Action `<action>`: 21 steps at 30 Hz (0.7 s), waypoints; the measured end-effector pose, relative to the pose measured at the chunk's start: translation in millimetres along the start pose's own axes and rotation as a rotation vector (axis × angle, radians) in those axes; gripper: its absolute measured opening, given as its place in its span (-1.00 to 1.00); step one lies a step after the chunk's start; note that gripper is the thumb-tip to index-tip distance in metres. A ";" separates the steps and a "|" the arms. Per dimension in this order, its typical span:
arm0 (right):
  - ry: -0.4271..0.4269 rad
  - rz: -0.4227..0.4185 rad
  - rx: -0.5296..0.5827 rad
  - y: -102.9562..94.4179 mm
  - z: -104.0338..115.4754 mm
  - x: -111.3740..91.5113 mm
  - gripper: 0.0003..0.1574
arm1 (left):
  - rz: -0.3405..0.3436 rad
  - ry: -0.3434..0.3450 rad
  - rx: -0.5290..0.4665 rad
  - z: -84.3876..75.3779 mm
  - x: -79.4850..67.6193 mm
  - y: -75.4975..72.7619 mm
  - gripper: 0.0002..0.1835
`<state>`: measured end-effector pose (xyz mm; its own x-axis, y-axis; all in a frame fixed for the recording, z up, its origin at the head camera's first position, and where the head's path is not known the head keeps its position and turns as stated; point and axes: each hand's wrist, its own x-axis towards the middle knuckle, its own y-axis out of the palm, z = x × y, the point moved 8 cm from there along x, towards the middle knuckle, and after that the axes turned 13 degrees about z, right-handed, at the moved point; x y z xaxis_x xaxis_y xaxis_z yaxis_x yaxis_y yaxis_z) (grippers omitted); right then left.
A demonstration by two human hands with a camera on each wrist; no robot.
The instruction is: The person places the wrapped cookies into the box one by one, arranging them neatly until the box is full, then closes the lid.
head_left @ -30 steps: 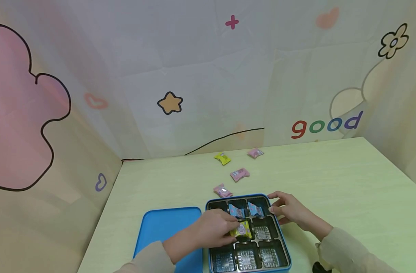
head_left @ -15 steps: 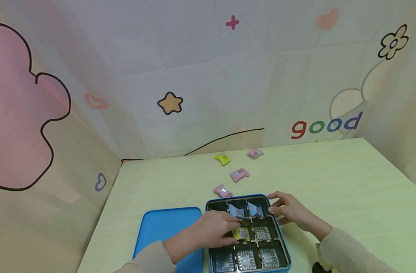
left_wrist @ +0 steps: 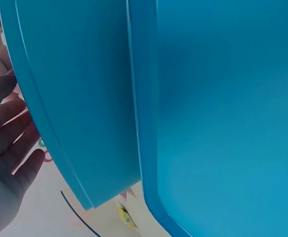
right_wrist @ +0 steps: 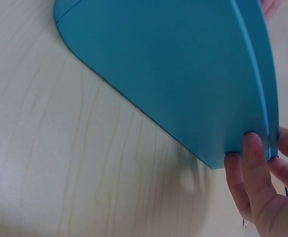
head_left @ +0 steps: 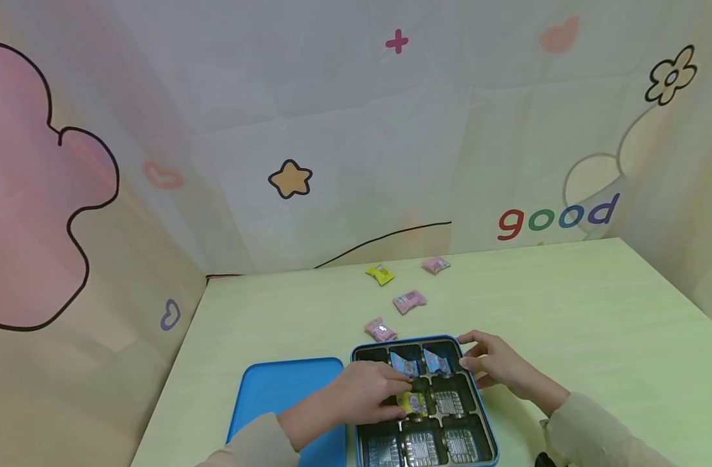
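A blue box [head_left: 487,421] holds a black tray [head_left: 439,420] of compartments. My left hand [head_left: 364,392] reaches in from the left, finger and thumb pinching a yellow-wrapped candy [head_left: 413,403] low in the middle compartment. The left wrist view shows this hand [left_wrist: 8,143] over the box wall [left_wrist: 80,98], the candy hidden. At the far right corner my right hand [head_left: 496,363] grips the box, thumb and fingers on either side of the rim, as its fingers [right_wrist: 255,163] show in the right wrist view. Two blue-wrapped candies [head_left: 404,364] [head_left: 436,362] sit in the back row.
A blue lid [head_left: 292,383] lies left of the box, under my left forearm. Behind the box, pink candies [head_left: 381,329] [head_left: 410,301] [head_left: 436,264] and another yellow candy [head_left: 380,274] are scattered on the pale table [head_left: 566,311]. A printed cloth [head_left: 356,130] hangs behind.
The yellow candy at my left fingertips has sunk lower into the middle compartment. Both hands have stayed nearly in place, and the box has not moved.
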<state>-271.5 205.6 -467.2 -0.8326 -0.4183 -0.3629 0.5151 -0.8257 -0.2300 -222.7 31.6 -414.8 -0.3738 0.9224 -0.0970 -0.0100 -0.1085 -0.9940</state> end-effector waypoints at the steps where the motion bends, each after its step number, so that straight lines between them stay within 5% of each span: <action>1: 0.002 0.000 -0.001 0.1 -0.5 0.1 -0.46 | -0.010 0.005 -0.003 0.4 0.1 -0.6 -0.64; 10: 0.004 -0.004 -0.010 -0.2 -1.8 0.0 -0.45 | -0.090 -0.034 -0.038 12.2 -1.2 -10.1 -0.68; 21: -0.004 -0.002 0.002 -1.7 -1.6 0.7 -0.43 | -0.098 -0.065 -0.031 25.1 -3.8 -13.9 -0.66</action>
<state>-272.7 207.3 -468.5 -0.8345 -0.4183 -0.3587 0.5131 -0.8272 -0.2289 -244.4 20.3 -399.3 -0.4315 0.9021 0.0036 -0.0213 -0.0062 -0.9998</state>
